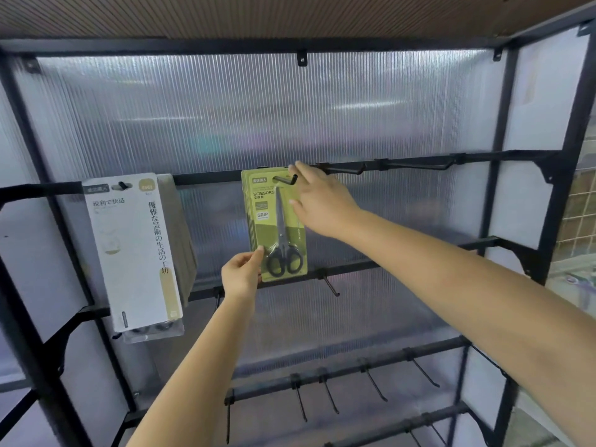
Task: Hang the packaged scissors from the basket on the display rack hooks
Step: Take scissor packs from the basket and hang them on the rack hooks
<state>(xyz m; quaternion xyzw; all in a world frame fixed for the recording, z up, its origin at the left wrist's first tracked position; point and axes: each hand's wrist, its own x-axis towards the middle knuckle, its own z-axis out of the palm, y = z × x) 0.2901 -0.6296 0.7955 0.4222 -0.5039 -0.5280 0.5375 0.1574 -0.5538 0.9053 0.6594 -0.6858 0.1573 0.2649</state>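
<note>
A stack of green scissors packages hangs on a black hook of the upper rail, with black-handled scissors showing in the front pack. My left hand pinches the stack's lower left corner between thumb and fingers. My right hand is at the upper right edge of the packs; its fingers are extended and its fingertips lie beside the hook's tip. The basket is out of view.
A stack of white packages hangs on a hook at the left. Bare hooks stick out on the upper rail at the right, on the middle rail and on the lower rails. Translucent ribbed panels back the black rack frame.
</note>
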